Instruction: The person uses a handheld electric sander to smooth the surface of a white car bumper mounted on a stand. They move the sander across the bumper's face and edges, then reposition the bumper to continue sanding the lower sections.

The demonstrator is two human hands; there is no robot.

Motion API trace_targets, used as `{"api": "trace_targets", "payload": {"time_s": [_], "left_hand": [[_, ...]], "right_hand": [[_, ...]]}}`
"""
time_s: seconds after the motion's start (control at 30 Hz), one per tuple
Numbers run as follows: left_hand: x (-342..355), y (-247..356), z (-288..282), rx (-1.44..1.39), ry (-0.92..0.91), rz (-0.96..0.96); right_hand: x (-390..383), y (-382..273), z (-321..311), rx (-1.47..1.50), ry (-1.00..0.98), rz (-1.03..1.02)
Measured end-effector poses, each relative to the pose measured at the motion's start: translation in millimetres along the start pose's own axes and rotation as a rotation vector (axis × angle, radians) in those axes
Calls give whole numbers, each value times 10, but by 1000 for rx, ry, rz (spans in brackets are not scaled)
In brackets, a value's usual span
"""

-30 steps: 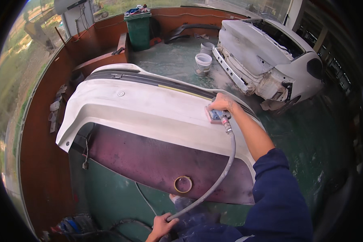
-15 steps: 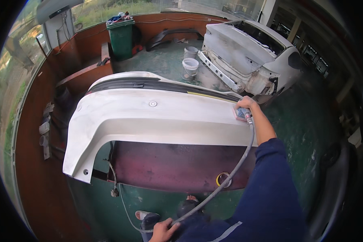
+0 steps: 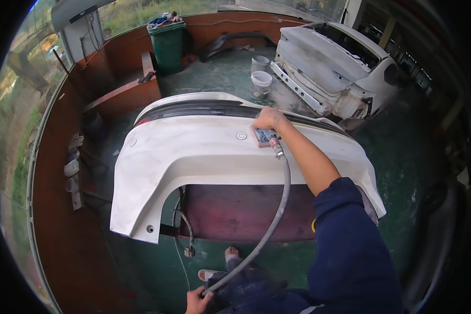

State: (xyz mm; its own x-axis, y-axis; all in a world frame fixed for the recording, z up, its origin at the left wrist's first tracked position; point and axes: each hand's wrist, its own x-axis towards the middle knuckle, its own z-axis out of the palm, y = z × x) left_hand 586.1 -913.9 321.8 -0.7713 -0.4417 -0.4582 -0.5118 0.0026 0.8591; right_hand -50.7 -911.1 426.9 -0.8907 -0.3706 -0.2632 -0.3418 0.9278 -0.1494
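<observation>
A large white car bumper lies across the view in front of me, with a dark trim strip along its far edge. My right hand is closed over an air sander. The sander rests on the bumper's upper face, just right of a round sensor. From its fitting a grey hose curves down toward me. Low in the view, my left hand is closed around that hose.
A dark reddish panel lies beneath the bumper. A yellow tape roll is mostly hidden by my sleeve. Beyond stand white buckets, a green bin and a stripped white car. A wiring connector hangs at the lower left.
My right hand has slid the sander left along the bumper, from near its right part to beside the round sensor. The view has shifted left, exposing the bumper's right end.
</observation>
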Motion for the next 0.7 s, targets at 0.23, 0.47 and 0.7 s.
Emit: {"api": "trace_targets", "payload": {"time_s": [0.23,0.47,0.7], "left_hand": [[70,121,-130,-54,41,-66],[656,-1059,-331,359,-90,89],[1022,-1388,-841,379,-283,46]], "right_hand": [[-146,-955,66,28,-34,-86],[-164,-549,4,-60,-37,-69],[-297,14,-104,-80,50,127]]}}
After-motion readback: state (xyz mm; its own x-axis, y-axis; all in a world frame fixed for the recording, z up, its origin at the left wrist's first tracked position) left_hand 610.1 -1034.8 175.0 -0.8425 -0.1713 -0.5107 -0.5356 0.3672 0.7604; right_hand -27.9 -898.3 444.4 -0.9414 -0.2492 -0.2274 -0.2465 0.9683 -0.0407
